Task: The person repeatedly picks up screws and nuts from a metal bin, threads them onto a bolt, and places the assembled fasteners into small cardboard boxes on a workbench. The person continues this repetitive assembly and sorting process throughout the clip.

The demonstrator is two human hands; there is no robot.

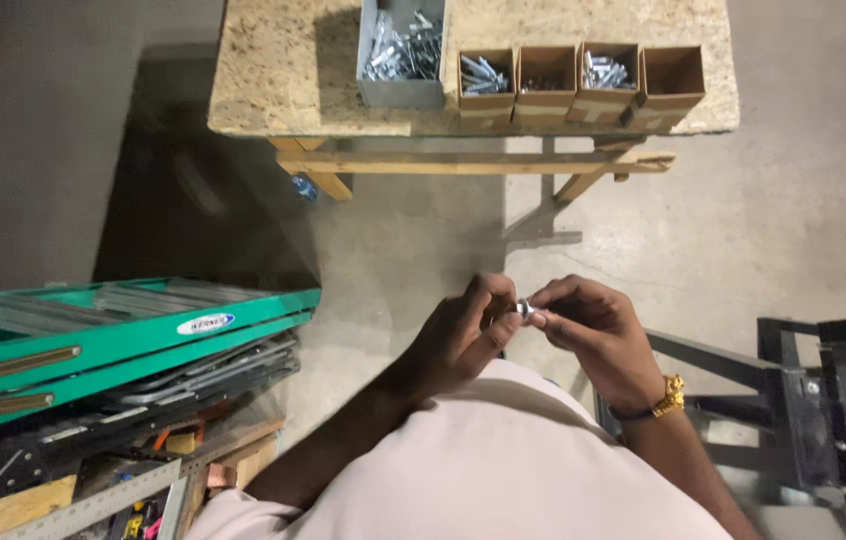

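Note:
Both my hands meet in front of my chest over the concrete floor. My left hand (463, 335) and my right hand (593, 330) pinch a small silver metal fastener (525, 309) between their fingertips. It looks like a nut or washer on a short bolt, but most of it is hidden by my fingers. A gold bracelet and a dark band sit on my right wrist.
Ahead stands a chipboard work table (283, 70) on a wooden trestle, holding a grey metal bin of bolts (401, 55) and a row of several small cardboard boxes (578, 85). A green ladder (113, 335) lies at left above tools. A black metal frame (823, 400) stands at right.

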